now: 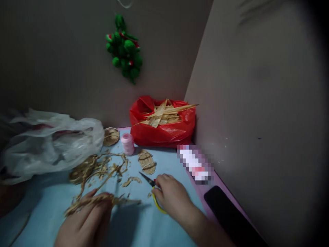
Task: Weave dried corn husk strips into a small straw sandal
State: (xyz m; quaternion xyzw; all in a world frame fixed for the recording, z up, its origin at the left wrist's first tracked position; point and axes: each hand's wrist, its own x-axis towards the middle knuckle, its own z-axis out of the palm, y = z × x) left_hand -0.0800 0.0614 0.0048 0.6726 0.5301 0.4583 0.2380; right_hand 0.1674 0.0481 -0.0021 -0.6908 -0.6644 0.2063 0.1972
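My left hand (88, 219) is closed on a braid of dried straw-like fibre (102, 199), whose loose end points right. Long strands trail from it up toward a heap of brown fibre scraps (106, 168). On the right, my right hand (171, 192) grips yellow-handled scissors (158, 202), their dark blades aimed up and left. Just beyond the blades lies a small oval woven piece (147, 162). A curled scrap (131, 181) rests between the two hands. The fingertips of my left hand are partly hidden by the braid.
A red plastic bag (163, 135) full of dried strips stands at the back, beside a pink thread spool (128, 144). A white plastic bag (56, 147) fills the back left. A black object (228, 209) lies along the right wall. Green pompoms (125, 51) hang above.
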